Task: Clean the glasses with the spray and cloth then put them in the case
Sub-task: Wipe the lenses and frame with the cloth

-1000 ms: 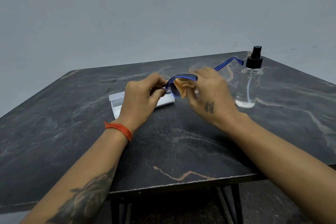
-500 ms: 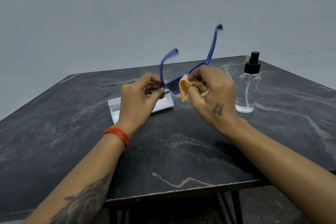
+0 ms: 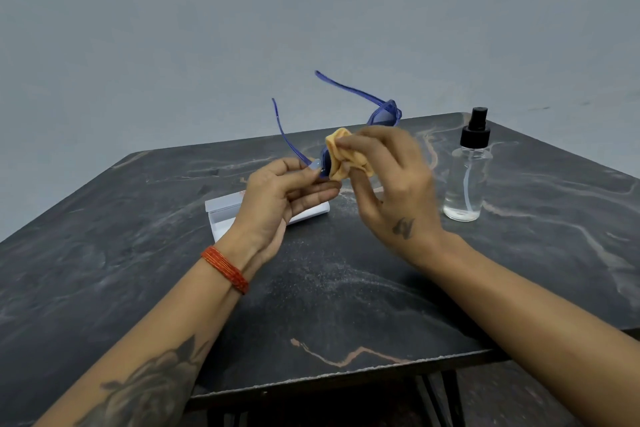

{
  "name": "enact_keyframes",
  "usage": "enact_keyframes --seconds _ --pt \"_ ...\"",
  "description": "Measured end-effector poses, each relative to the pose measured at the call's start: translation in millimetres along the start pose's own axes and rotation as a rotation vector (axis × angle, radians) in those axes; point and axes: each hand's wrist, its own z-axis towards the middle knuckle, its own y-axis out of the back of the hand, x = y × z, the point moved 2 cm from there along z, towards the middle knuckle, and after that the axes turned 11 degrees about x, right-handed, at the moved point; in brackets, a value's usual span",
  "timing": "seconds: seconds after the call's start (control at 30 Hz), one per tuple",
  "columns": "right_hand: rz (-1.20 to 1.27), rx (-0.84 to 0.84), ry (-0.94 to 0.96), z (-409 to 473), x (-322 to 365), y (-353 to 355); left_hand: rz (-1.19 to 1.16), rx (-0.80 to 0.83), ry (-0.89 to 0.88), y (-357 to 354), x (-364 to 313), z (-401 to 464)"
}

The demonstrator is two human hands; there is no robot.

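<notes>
Blue-framed glasses (image 3: 384,116) are held above the table, arms open and pointing up and to the left. My left hand (image 3: 280,198) pinches the frame at its near-left corner. My right hand (image 3: 391,180) grips a bunched yellow cloth (image 3: 341,156) against the near lens; that lens is mostly hidden by the cloth. The far lens shows above my right fingers. A white open case (image 3: 225,211) lies on the table behind my left hand, partly hidden by it. The clear spray bottle (image 3: 467,170) with a black pump stands to the right.
A dark marble-patterned table (image 3: 329,288) carries everything; its front edge runs just below my forearms. A plain grey wall is behind. Black table legs show under the front edge.
The glasses have turned in my hands: the arms swung from pointing right, up, and now lean to the left. My left palm has rolled upward and the cloth moved onto the near lens.
</notes>
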Motion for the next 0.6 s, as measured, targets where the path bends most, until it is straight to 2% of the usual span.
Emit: enact_keyframes --seconds 0.27,0.5,0.6 --pt "-0.051 0.066 0.192 -1.9 -0.5 -2.7 -0.017 0.028 0.067 -0.3 0.6 -3.0" --pt "-0.065 -0.011 0.014 0.1 -5.9 3.2 -0.041 0.009 0.096 0.1 -1.6 -3.2" --pt "-0.093 -0.031 0.007 -0.1 -5.5 2.6 -0.046 0.009 0.104 0.5 -2.1 -4.1"
